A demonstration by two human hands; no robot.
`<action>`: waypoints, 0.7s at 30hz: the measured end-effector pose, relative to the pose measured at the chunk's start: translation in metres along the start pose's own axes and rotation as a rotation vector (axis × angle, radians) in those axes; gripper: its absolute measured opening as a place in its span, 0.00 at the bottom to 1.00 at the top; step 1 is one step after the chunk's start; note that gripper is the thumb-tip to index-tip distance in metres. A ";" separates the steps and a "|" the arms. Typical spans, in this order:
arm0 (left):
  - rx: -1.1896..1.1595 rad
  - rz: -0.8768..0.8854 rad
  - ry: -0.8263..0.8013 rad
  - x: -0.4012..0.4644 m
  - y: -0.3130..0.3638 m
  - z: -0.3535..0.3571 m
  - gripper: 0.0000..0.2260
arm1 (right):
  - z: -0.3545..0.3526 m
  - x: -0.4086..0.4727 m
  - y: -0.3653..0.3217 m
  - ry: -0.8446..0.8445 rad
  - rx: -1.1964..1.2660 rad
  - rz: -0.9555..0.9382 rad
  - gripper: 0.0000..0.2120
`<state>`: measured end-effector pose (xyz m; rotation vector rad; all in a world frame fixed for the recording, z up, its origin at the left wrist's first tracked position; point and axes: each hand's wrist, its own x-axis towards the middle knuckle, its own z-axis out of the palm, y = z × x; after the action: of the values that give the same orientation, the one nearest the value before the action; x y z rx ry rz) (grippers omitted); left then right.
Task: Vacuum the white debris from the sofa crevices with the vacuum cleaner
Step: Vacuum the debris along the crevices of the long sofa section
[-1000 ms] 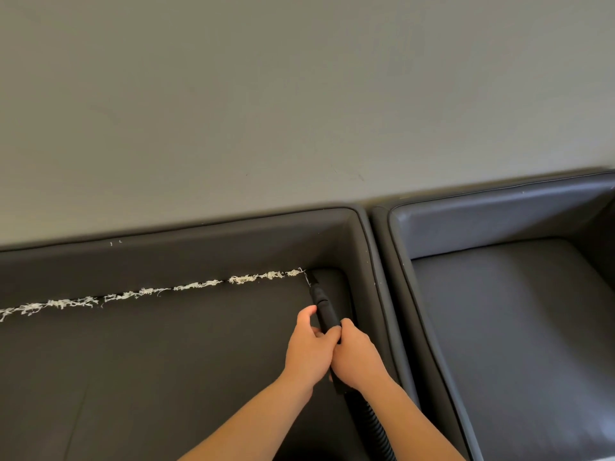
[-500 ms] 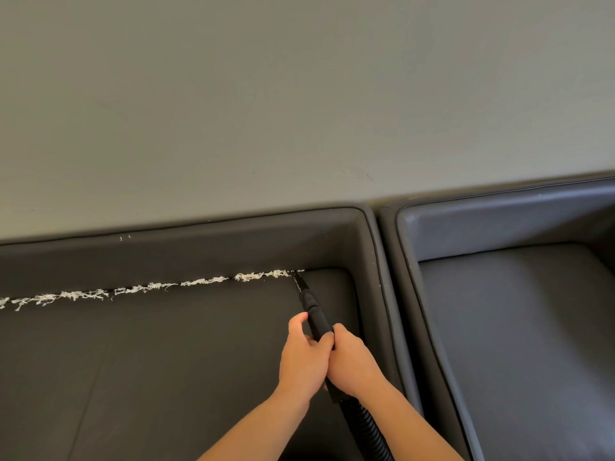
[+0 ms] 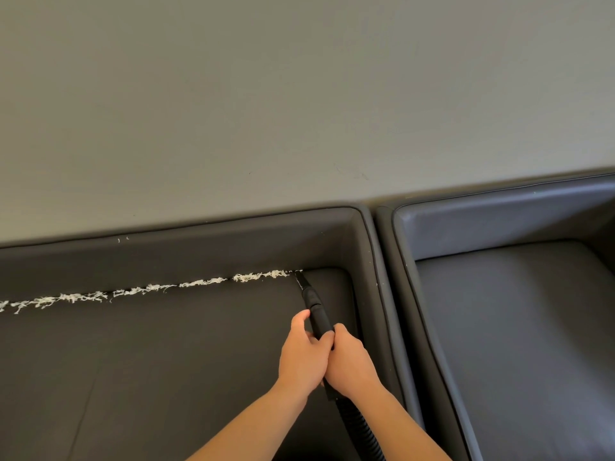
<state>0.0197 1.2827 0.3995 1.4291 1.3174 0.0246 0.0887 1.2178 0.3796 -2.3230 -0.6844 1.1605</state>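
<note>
A line of white debris [image 3: 143,291] runs along the crevice between the dark sofa seat [image 3: 166,354] and its backrest, from the left edge to near the right corner. The black vacuum nozzle [image 3: 311,299] points into that crevice, its tip at the right end of the debris line. My left hand [image 3: 301,352] and my right hand [image 3: 347,364] both grip the nozzle tube side by side. The ribbed black hose [image 3: 361,430] trails down between my forearms.
The sofa's right armrest [image 3: 369,261] stands just right of the nozzle. A second grey armchair [image 3: 519,327] sits directly beside it on the right. A plain grey wall [image 3: 299,94] rises behind both.
The nozzle tip has shifted slightly left along the crevice, and the right end of the debris line has shortened a little. Both hands moved with it.
</note>
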 end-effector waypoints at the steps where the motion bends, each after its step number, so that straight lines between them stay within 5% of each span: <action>1: 0.009 -0.001 0.001 0.002 0.000 -0.001 0.27 | 0.000 0.001 -0.001 -0.001 0.002 0.001 0.14; 21: -0.040 -0.058 0.026 0.018 -0.017 -0.036 0.27 | 0.036 0.014 -0.029 -0.061 -0.023 -0.007 0.10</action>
<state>-0.0080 1.3153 0.3898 1.3601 1.3725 0.0309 0.0597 1.2550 0.3688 -2.3107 -0.7306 1.2314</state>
